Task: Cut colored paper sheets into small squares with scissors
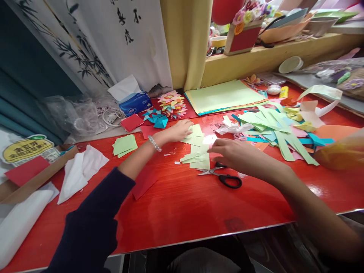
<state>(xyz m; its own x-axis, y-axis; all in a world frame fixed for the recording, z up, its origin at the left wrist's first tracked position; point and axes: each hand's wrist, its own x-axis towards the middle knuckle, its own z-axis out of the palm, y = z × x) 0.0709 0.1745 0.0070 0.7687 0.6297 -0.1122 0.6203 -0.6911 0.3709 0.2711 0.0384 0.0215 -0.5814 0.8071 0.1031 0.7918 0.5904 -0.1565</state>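
My left hand (178,131), with a clear bead bracelet at the wrist, bends its closed fingers onto the upper edge of a light green paper square (196,131). More pale green squares (200,161) lie below it in an overlapping, uneven row. At the right side of this row hovers my right hand (229,149), fingers curved downward and somewhat apart; I see nothing held in it. Just under that hand rest black-handled scissors (230,181), their blades pointing left and parted a little. A neat stack of green squares (125,145) sits left of my left forearm.
Cut paper strips (273,129) are heaped on the right. Large coloured sheets (227,94) lie behind. Folded paper pieces (172,104), a tissue pack (133,100) and red squares (132,122) stand at the back left. Crumpled tissue (82,170) and a cardboard box (42,176) are further left.
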